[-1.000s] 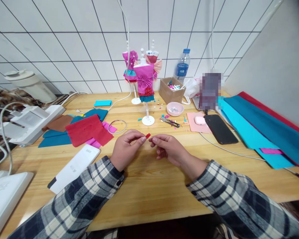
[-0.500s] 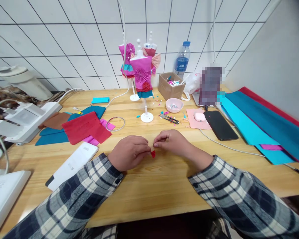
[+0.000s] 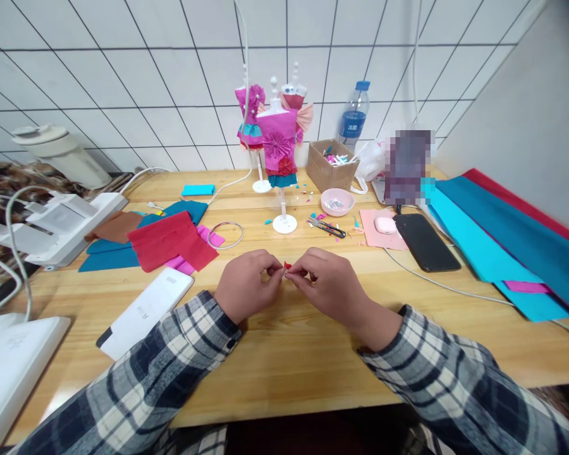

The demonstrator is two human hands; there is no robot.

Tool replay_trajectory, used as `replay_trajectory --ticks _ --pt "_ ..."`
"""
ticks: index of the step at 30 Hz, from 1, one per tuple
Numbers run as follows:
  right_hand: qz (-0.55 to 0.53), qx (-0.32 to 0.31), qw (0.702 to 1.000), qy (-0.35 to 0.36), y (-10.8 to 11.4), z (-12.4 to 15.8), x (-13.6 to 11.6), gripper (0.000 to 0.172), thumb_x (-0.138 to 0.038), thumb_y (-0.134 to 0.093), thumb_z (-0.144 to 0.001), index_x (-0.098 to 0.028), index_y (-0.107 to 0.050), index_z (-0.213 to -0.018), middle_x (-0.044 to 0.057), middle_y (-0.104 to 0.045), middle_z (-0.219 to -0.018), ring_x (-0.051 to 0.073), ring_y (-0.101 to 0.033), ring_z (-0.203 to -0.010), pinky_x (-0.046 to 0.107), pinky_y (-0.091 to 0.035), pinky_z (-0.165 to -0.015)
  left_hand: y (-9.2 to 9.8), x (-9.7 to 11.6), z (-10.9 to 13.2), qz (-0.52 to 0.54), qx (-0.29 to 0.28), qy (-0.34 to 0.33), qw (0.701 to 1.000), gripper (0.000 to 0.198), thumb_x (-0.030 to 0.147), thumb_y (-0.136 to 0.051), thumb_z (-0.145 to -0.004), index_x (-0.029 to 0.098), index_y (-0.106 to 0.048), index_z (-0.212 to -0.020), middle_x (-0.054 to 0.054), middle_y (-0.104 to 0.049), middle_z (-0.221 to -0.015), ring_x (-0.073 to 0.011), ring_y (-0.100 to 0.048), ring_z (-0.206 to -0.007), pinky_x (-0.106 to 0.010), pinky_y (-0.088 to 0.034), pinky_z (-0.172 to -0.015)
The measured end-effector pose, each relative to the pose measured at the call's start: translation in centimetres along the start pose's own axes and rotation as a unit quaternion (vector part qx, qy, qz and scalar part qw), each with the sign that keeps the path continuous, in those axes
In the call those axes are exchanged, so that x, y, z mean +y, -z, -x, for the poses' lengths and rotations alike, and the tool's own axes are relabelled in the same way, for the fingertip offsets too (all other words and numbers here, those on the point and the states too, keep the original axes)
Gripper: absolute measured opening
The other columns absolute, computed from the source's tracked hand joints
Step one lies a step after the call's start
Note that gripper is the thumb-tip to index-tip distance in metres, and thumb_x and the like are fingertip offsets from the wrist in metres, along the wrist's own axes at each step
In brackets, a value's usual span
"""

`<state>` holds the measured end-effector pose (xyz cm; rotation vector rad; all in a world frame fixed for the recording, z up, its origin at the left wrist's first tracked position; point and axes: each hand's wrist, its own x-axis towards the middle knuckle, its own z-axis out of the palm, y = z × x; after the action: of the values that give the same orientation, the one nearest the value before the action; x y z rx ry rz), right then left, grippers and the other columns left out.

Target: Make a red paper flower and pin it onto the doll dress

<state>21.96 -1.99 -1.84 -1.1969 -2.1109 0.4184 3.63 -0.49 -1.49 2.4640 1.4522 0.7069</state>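
A small red piece of crepe paper [image 3: 287,265] shows between my fingertips, above the middle of the wooden table. My left hand [image 3: 250,283] pinches it from the left, thumb against forefinger. From the right, my right hand [image 3: 326,283] closes thumb and forefinger at the same scrap, the tips of both hands almost touching. Most of the scrap is hidden by the fingers. Straight behind my hands stands a small white dress form [image 3: 283,208] wearing a magenta paper top [image 3: 284,123] with a pleated rosette, a red flower and a teal hem.
Thread snips [image 3: 327,227] and a pink bowl [image 3: 338,201] of small bits lie beyond my right hand, near a cardboard box [image 3: 329,167]. Red paper [image 3: 171,240] and a white device [image 3: 145,313] are at left. A black phone [image 3: 427,241] and blue paper sheets [image 3: 512,234] lie right.
My right hand has moved in to meet the left and now pinches at the red scrap. The scrap has turned from below the fingertips to above them. The view has shifted slightly.
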Motion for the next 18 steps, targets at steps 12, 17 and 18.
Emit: replay_trajectory --ticks 12,17,18 --pt "-0.304 0.055 0.922 -0.235 -1.4 -0.7 -0.6 0.022 -0.039 -0.063 -0.078 -0.018 -0.068 -0.08 0.001 -0.06 -0.064 0.01 -0.051 -0.049 0.024 -0.043 -0.047 -0.4 -0.1 -0.2 0.365 0.059 0.135 0.919 0.021 0.036 -0.066 -0.077 0.015 -0.068 -0.08 -0.007 -0.073 -0.083 -0.0204 -0.067 -0.079 -0.031 -0.053 -0.073" --pt "-0.423 -0.072 0.855 -0.292 -1.7 -0.9 1.0 0.028 -0.043 -0.062 -0.074 -0.016 -0.066 -0.078 -0.002 -0.056 -0.063 0.008 -0.044 -0.048 0.02 -0.038 -0.041 0.1 -1.0 0.0 0.182 0.073 -0.089 0.977 0.009 0.025 -0.062 -0.082 0.019 -0.069 -0.08 -0.005 -0.072 -0.084 -0.0221 -0.064 -0.098 -0.035 -0.048 -0.088" --pt "-0.418 -0.095 0.857 -0.287 -1.6 -0.8 1.3 0.027 -0.042 -0.061 -0.075 -0.016 -0.066 -0.078 -0.002 -0.057 -0.065 0.007 -0.042 -0.048 0.02 -0.036 -0.041 0.3 -1.3 0.0 0.139 0.066 -0.14 0.978 0.008 0.023 -0.061 -0.083 0.02 -0.069 -0.082 -0.004 -0.072 -0.083 -0.0221 -0.062 -0.1 -0.036 -0.047 -0.089"
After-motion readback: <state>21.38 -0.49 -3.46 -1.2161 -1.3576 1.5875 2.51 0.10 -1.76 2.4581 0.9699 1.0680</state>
